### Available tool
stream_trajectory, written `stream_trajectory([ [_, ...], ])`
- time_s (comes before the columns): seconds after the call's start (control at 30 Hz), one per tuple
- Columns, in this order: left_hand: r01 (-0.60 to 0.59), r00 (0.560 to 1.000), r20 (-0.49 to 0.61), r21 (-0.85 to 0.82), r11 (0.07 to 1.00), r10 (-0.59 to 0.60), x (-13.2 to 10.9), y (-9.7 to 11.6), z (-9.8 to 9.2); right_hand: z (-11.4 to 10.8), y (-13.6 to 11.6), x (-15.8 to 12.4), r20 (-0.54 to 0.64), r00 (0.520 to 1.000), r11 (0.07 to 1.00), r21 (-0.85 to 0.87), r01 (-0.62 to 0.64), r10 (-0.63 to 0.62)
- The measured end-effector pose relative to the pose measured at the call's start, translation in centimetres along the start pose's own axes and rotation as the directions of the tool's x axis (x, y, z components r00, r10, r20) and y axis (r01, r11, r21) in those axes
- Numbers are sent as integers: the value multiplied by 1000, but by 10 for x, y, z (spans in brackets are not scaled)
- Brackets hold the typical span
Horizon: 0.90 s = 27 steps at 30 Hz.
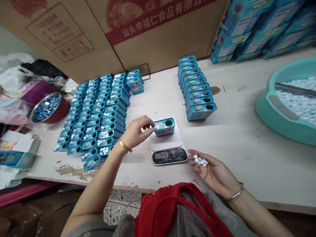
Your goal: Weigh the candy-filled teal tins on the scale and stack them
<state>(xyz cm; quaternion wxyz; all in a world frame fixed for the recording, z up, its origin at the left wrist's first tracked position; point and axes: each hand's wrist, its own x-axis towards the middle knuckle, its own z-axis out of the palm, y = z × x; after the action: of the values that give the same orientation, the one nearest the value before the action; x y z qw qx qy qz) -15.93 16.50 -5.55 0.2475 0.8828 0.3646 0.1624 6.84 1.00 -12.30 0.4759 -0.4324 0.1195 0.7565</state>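
Your L hand (135,132) is pinched, fingertips at the left end of the blue tin (165,127), which sits on the white digital scale (166,141) at centre frame; can't tell if they're touching it or holding anything. R hand (212,171) is open, palm up, lower right, cradling a small pile of white mints (200,160). Risks: tilt that palm & mints could roll off onto the bench (229,171); press or knock the tin w/ your L hand & the scale's display (169,156) reading goes off, though its digits are too blurry to be sure of. Catch the tin & it could slide off the small platform. The tin looks upright, intact, w/ a round dark hole on top; contents not visible. Packed tins (96,115) upper left of the scale & the tin row (197,89) above right are near enough to topple if you swing an arm wide.
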Motion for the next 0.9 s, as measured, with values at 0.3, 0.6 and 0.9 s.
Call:
stream_trajectory([
  [0.3,119,992,-49,6,993,-119,6,9,2,32,3,12,199,980,999,-53,8,3],
  [0.6,-57,998,47,297,953,45,30,28,8,23,7,17,193,981,1000,-10,-7,9],
  [0.9,-247,968,144,398,883,206,73,58,48,-23,-17,14,48,988,986,80,144,-148],
])
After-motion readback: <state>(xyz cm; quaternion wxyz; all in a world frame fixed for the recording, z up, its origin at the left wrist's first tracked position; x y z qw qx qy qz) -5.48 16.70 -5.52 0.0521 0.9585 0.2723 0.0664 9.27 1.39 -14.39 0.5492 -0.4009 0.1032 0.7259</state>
